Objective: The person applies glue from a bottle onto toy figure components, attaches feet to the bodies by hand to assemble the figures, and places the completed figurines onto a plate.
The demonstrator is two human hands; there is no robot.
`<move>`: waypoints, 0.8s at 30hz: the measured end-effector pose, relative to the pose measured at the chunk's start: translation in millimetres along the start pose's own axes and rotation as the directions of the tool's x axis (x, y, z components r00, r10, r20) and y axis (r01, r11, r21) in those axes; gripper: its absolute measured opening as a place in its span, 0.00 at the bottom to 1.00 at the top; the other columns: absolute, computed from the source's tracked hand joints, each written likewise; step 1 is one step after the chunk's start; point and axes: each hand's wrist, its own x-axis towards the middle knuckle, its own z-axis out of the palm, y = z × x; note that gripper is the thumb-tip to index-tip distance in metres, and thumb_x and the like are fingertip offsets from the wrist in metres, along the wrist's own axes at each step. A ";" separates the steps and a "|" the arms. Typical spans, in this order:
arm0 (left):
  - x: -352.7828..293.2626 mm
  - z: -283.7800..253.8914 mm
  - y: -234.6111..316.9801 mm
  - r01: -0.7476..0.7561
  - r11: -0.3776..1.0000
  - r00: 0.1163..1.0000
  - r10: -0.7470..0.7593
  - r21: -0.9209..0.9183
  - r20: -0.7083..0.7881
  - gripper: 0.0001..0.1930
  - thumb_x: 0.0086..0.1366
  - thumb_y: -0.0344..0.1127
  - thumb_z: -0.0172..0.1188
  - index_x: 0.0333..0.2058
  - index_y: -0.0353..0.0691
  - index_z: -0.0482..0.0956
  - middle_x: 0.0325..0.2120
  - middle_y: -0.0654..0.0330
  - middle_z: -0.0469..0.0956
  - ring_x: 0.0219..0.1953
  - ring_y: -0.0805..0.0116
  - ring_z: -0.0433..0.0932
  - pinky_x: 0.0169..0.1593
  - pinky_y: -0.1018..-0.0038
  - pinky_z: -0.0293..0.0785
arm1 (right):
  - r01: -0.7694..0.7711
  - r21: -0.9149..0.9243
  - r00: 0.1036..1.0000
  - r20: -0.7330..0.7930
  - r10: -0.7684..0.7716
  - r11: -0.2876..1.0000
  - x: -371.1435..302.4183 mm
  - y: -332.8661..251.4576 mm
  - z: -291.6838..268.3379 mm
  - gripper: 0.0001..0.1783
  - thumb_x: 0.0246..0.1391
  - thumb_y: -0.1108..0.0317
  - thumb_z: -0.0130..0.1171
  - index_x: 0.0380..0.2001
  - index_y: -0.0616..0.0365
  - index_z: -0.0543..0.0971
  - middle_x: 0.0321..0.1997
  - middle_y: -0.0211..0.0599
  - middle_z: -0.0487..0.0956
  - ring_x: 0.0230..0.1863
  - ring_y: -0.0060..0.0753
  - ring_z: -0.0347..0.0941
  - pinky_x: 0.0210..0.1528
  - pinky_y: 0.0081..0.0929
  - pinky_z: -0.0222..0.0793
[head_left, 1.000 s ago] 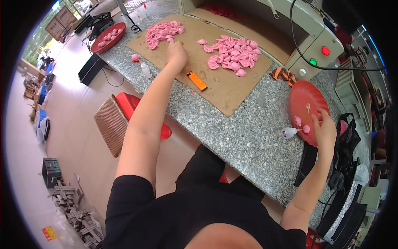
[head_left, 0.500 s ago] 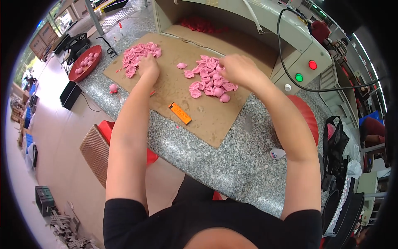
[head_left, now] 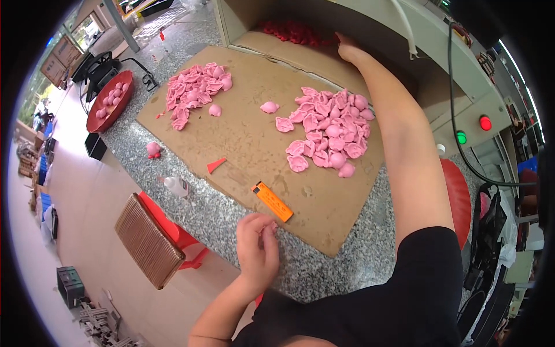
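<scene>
My left hand is drawn back to the cardboard's front edge, its fingers closed on a small pink piece that mostly hides behind them. Deep inside the grey box opening, my right hand reaches beside a heap of small red pieces; its fingertips are too small and dark to read. On the cardboard lie two heaps of pink molded pieces, a left one and a larger right one, which mix curved shells and rounded pieces. Single pink pieces lie between them.
An orange box cutter and a red scrap lie on the cardboard. A small bottle and a pink ball with red feet stand on the granite. Red dishes flank it, one holding pink balls. A cable hangs by the box's buttons.
My left hand has left the left pink heap and come back toward my body with a pink piece. My right hand has gone from the right heap into the box opening.
</scene>
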 end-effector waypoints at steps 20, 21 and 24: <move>6.3 -14.9 -4.6 -0.277 0.957 0.903 0.228 0.089 0.363 0.16 0.48 0.18 0.52 0.39 0.33 0.70 0.36 0.48 0.66 0.33 0.58 0.70 0.36 0.72 0.70 | 0.395 -0.343 0.897 0.344 -0.277 0.852 -22.9 -1.8 -22.6 0.14 0.46 0.63 0.50 0.38 0.55 0.74 0.38 0.49 0.74 0.41 0.43 0.70 0.44 0.34 0.64; 5.5 -14.6 -5.2 -0.280 0.957 0.900 0.237 0.071 0.365 0.16 0.48 0.18 0.52 0.39 0.33 0.70 0.36 0.48 0.66 0.33 0.58 0.70 0.36 0.72 0.70 | 0.386 -0.345 0.881 0.413 -0.231 0.856 -31.9 0.6 -35.9 0.11 0.43 0.66 0.52 0.33 0.55 0.75 0.35 0.44 0.75 0.38 0.40 0.71 0.42 0.32 0.65; 4.2 -14.0 -3.9 -0.268 0.958 0.910 0.215 0.106 0.354 0.16 0.48 0.18 0.51 0.39 0.33 0.71 0.36 0.48 0.66 0.34 0.57 0.70 0.39 0.71 0.69 | 0.187 -0.176 0.803 0.594 -0.047 0.966 -44.8 7.8 -72.4 0.10 0.43 0.66 0.55 0.30 0.58 0.76 0.29 0.38 0.76 0.31 0.30 0.71 0.36 0.26 0.66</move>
